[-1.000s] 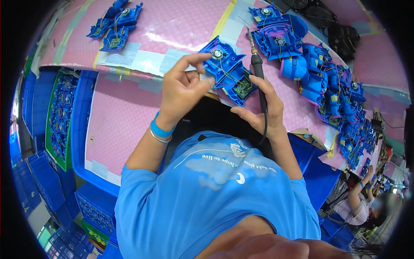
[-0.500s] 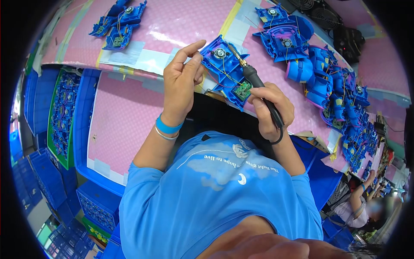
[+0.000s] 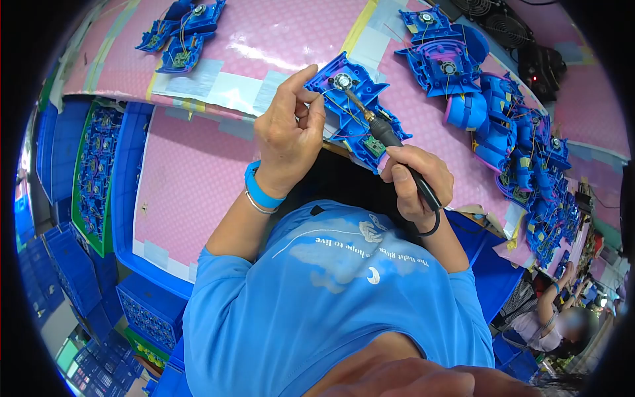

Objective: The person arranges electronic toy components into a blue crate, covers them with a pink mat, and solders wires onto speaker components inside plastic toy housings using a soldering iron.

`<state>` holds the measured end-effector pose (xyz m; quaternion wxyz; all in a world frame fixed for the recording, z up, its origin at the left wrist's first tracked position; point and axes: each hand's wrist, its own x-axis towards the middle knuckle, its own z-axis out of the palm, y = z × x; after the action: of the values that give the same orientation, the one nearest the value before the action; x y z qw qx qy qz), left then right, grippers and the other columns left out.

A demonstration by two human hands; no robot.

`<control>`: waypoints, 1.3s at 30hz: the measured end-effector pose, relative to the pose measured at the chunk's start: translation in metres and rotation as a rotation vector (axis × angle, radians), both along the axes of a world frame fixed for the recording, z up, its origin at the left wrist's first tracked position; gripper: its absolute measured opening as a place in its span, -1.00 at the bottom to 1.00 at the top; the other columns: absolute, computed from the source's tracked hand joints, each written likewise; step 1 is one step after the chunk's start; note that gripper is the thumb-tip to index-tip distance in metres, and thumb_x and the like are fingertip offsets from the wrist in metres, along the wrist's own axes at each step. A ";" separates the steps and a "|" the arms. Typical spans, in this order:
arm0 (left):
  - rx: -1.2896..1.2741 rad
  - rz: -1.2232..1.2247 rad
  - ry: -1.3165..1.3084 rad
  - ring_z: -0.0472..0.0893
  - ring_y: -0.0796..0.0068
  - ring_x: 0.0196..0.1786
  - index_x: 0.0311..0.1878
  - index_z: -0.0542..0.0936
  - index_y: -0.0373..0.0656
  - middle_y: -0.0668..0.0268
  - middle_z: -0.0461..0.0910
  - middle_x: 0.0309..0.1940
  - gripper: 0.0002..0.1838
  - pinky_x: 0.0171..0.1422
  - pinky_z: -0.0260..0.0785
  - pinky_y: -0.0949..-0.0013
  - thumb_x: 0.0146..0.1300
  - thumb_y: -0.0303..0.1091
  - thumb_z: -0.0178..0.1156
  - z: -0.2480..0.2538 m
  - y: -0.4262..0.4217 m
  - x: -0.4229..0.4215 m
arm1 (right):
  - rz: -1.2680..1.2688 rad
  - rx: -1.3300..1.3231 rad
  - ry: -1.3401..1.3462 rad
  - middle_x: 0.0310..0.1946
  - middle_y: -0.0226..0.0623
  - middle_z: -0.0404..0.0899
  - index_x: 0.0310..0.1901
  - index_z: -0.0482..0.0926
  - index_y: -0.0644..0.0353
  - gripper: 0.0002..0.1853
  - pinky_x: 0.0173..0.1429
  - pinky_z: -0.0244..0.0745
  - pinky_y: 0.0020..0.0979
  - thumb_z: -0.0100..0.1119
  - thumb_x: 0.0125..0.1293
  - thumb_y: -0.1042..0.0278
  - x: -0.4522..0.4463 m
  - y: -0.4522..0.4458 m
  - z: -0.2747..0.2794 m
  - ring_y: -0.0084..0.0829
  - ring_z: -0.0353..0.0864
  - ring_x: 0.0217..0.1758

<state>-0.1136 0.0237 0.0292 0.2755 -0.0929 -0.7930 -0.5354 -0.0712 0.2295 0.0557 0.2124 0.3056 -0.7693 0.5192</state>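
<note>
In the head view, a blue plastic housing (image 3: 357, 106) lies tilted at the table's front edge. It carries a round speaker (image 3: 342, 82), thin wires and a green circuit board (image 3: 374, 145). My right hand (image 3: 423, 178) is closed around the handle of a soldering iron (image 3: 387, 132). The iron's metal tip lies over the housing, just below the speaker. My left hand (image 3: 291, 129) grips the housing's left edge, index finger at the upper corner and thumb lower down. Whether it also holds a wire is hidden.
Similar housings (image 3: 182, 59) lie at the far left; more (image 3: 443, 66) are piled along the right. A blue tray (image 3: 126, 198) and a green tray with boards (image 3: 83, 178) stand left. Black fans (image 3: 496, 26) sit at the back right. Another person (image 3: 546, 324) sits far right.
The soldering iron's tip has moved down and left, from beside the speaker to just below it. My left hand has shifted right and lower against the housing, which has moved slightly right.
</note>
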 end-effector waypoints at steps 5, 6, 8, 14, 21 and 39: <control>-0.026 -0.012 0.045 0.54 0.68 -0.53 0.19 0.56 -0.26 0.32 0.60 -0.43 -0.54 -0.46 0.42 0.53 0.21 -0.72 0.29 -0.002 0.001 0.000 | -0.009 0.016 -0.004 -0.55 -0.24 0.61 -0.06 0.63 0.43 -0.80 -0.43 0.48 -0.48 0.14 0.34 0.54 0.000 -0.002 0.000 -0.45 0.62 -0.54; -0.027 -0.012 0.045 0.54 0.68 -0.53 0.19 0.56 -0.26 0.32 0.60 -0.43 -0.54 -0.46 0.42 0.53 0.21 -0.72 0.29 -0.002 0.001 0.000 | -0.008 0.019 -0.005 -0.55 -0.24 0.62 -0.06 0.63 0.42 -0.80 -0.43 0.49 -0.49 0.14 0.34 0.55 -0.001 -0.002 -0.001 -0.46 0.62 -0.54; -0.051 -0.010 0.051 0.55 0.68 -0.53 0.19 0.56 -0.26 0.32 0.60 -0.43 -0.55 -0.46 0.42 0.53 0.22 -0.71 0.29 -0.003 0.000 -0.001 | -0.006 0.023 -0.005 -0.55 -0.24 0.62 -0.07 0.64 0.42 -0.81 -0.42 0.49 -0.49 0.14 0.35 0.55 -0.002 -0.003 -0.001 -0.46 0.62 -0.54; -0.037 -0.045 0.059 0.55 0.67 -0.54 0.24 0.50 -0.27 0.31 0.62 -0.41 -0.49 -0.47 0.41 0.52 0.20 -0.73 0.29 -0.004 0.000 -0.003 | 0.002 0.030 -0.017 -0.54 -0.26 0.62 -0.06 0.63 0.41 -0.81 -0.43 0.48 -0.50 0.14 0.36 0.54 -0.003 -0.003 -0.003 -0.47 0.63 -0.53; -0.047 -0.047 -0.020 0.58 0.60 -0.49 0.28 0.45 -0.26 0.26 0.64 -0.34 -0.52 -0.42 0.44 0.47 0.29 -0.70 0.21 -0.001 -0.006 -0.002 | 0.005 -0.011 -0.025 -0.54 -0.23 0.63 -0.08 0.63 0.39 -0.81 -0.42 0.50 -0.45 0.18 0.31 0.53 0.000 0.003 0.001 -0.42 0.64 -0.53; -0.236 0.063 0.119 0.62 0.51 -0.55 0.25 0.47 -0.31 0.28 0.62 -0.51 -0.46 -0.49 0.44 0.44 0.17 -0.72 0.31 -0.004 -0.012 -0.001 | 0.030 0.019 -0.070 -0.56 -0.25 0.62 -0.11 0.66 0.43 -0.80 -0.46 0.44 -0.51 0.13 0.32 0.52 -0.015 -0.007 0.003 -0.50 0.60 -0.56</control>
<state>-0.1147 0.0119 0.0247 0.3259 -0.1311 -0.8351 -0.4232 -0.0859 0.2220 0.0587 0.1745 0.3009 -0.7765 0.5255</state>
